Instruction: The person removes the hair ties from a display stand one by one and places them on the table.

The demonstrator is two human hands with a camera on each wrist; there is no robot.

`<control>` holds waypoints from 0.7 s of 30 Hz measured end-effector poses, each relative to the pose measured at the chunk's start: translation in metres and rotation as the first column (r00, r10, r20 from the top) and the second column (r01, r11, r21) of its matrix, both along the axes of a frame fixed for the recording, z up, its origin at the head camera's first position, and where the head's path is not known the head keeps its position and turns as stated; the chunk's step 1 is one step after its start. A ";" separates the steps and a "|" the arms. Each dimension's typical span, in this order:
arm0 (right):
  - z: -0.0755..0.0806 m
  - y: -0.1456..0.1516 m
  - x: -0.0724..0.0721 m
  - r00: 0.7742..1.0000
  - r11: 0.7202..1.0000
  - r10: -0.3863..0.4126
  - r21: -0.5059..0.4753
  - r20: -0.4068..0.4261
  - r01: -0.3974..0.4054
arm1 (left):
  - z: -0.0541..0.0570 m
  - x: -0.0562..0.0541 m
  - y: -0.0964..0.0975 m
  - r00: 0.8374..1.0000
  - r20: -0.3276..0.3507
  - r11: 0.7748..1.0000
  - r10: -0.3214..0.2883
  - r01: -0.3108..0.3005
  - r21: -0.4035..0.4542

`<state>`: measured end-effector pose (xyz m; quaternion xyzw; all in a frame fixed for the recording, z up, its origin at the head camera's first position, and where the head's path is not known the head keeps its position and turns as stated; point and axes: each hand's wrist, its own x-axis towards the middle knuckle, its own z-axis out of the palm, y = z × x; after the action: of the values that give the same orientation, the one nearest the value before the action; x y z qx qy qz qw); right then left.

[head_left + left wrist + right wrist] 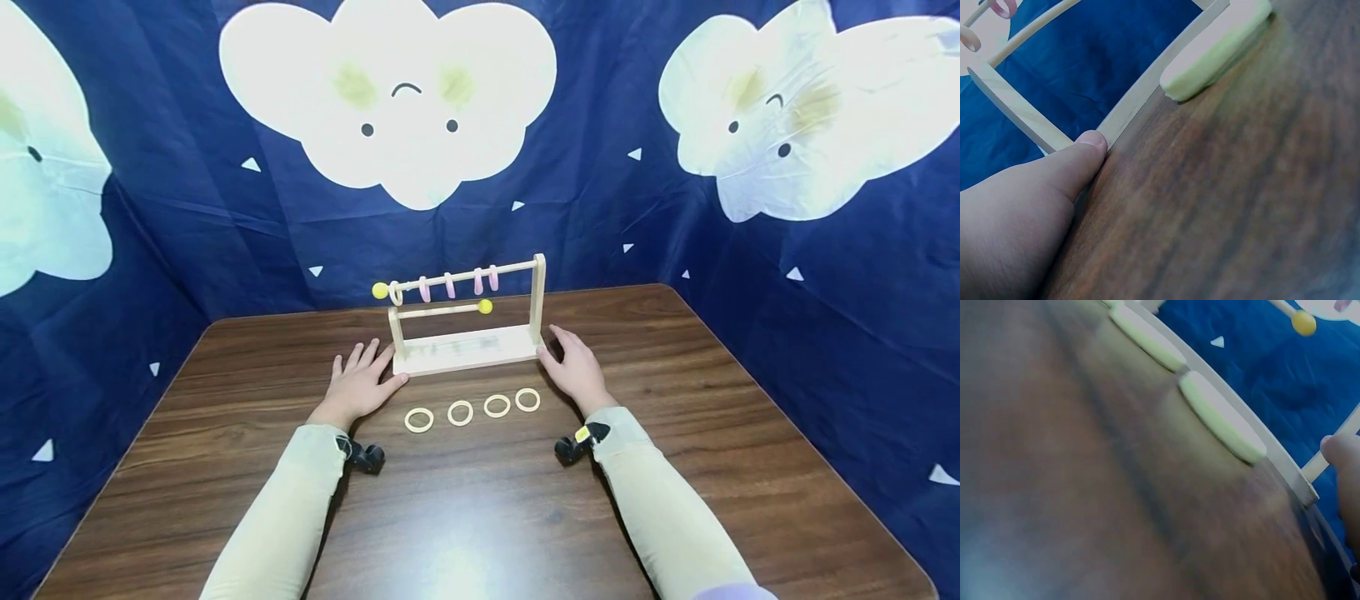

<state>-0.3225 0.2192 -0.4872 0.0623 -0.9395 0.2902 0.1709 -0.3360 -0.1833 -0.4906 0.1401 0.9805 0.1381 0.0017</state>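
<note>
A pale wooden stand (468,352) with two horizontal rods is on the table. On its upper rod, which ends in a yellow ball (380,291), hang several pink rings (424,289) and one pale ring at the left. The lower rod, tipped with another yellow ball (486,307), carries no ring. My left hand (358,390) lies with spread fingers at the base's left end, its thumb (1088,150) touching the front corner. At the base's right end, my right hand (577,372) rests, thumb against the edge by the taller post (537,300).
Several loose pale wooden rings (1225,419) lie flat in a row on the table in front of the stand, between the hands. The brown wooden table (465,492) meets a dark blue curtain (600,225) with white clouds at its back and sides.
</note>
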 end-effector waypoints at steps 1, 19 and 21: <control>-0.001 0.000 -0.004 1.000 1.000 0.004 0.019 0.020 -0.004 | -0.001 0.000 0.000 1.000 0.002 1.000 -0.001 0.001 0.000; 0.001 -0.010 -0.019 0.972 0.976 -0.023 0.216 0.234 -0.029 | 0.004 -0.003 0.000 0.999 -0.031 0.981 0.031 -0.024 0.191; 0.001 -0.010 -0.018 0.971 0.976 -0.021 0.215 0.237 -0.031 | 0.012 -0.004 0.002 0.997 -0.065 0.938 0.051 -0.026 0.345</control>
<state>-0.3406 0.2093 -0.4863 0.0476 -0.9791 0.1916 0.0485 -0.3396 -0.1812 -0.4791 0.1239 0.9432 0.3021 -0.0611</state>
